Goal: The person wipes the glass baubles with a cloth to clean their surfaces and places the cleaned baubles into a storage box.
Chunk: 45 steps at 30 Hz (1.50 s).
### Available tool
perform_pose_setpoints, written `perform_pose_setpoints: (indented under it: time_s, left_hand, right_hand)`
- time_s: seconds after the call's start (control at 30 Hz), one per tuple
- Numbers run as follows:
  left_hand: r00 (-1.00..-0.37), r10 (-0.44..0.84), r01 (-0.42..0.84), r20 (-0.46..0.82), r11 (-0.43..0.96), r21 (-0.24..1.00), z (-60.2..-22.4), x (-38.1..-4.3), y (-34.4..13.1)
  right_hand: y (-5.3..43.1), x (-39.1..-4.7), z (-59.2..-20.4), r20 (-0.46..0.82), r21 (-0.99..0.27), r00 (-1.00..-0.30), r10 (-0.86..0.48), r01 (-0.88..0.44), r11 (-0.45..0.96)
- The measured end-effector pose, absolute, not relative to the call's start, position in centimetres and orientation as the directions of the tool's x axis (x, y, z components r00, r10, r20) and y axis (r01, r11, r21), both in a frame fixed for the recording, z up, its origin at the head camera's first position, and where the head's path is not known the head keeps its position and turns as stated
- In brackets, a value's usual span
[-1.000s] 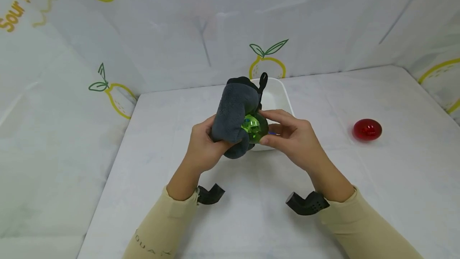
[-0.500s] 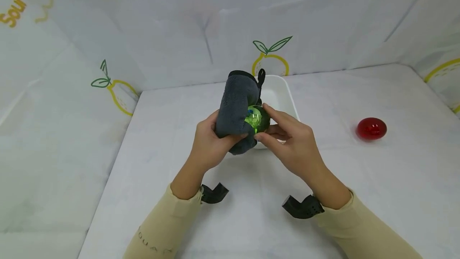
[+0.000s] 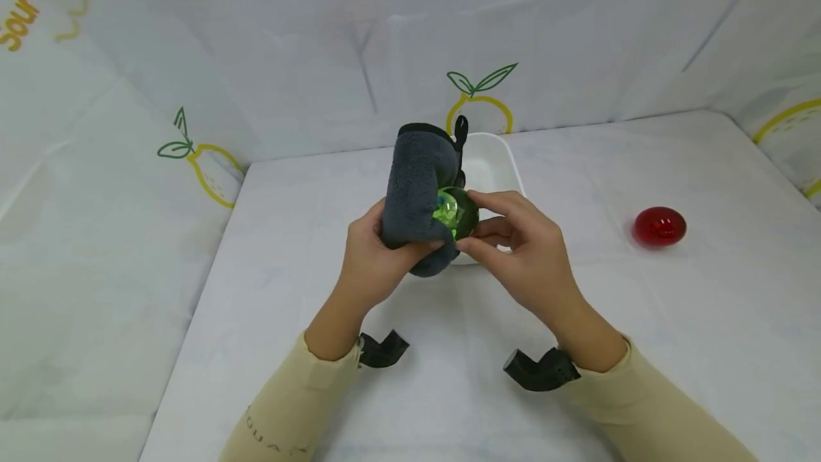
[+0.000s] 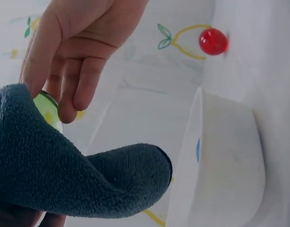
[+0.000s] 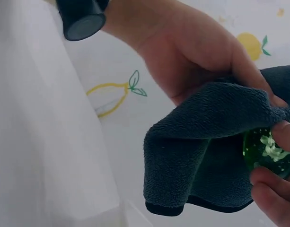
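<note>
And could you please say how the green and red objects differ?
The green object is pinched by the right hand, while the red object lies on the table. The green object is partly hidden by grey cloth; the red object is uncovered. The green object shows pale patches; the red object looks plain red with highlights. Both are shiny and rounded.

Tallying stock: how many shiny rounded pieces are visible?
2: green piece in the right hand against gray cloth; red piece on the table. The white container may hide more.
</note>
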<state>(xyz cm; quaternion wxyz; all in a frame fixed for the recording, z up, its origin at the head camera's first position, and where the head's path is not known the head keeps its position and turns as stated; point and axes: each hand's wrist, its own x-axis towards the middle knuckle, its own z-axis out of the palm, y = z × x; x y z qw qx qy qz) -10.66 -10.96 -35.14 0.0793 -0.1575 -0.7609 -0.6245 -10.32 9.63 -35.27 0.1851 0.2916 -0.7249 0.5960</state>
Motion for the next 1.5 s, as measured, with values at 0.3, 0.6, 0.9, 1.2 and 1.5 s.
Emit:
perform_pose_setpoints:
  time_s: [0.3,0.6,0.9,1.2,1.5]
  left_hand:
    - [-0.916,0.154,0.391,0.371,0.124,0.912,-35.1,-10.8,-11.5]
    - [-0.932,0.202,0.319,0.300,0.073,0.945,-34.9,-10.7,-12.1]
    - [-0.938,0.113,0.339,0.329,0.091,0.936,-35.0,-10.2,-11.2]
    - [-0.920,0.129,0.387,0.370,0.143,0.911,-34.9,-10.3,-11.4]
    - [-0.906,0.299,0.331,0.301,0.056,0.942,-34.5,-10.8,-12.9]
  right_hand:
    - [10.1,-10.5,-35.0,0.691,-0.689,-0.685,-0.231,-0.721,0.075]
    - [11.0,-11.2,-35.6,0.410,-0.912,-0.848,-0.336,-0.375,-0.166]
    - [9.7,-10.5,-35.4,0.711,-0.647,-0.678,-0.187,-0.735,0.202]
    - [9.6,-10.4,-35.3,0.780,-0.533,-0.597,-0.188,-0.791,0.300]
    - [11.5,-11.6,-35.8,0.504,-0.863,-0.749,-0.430,-0.417,-0.285]
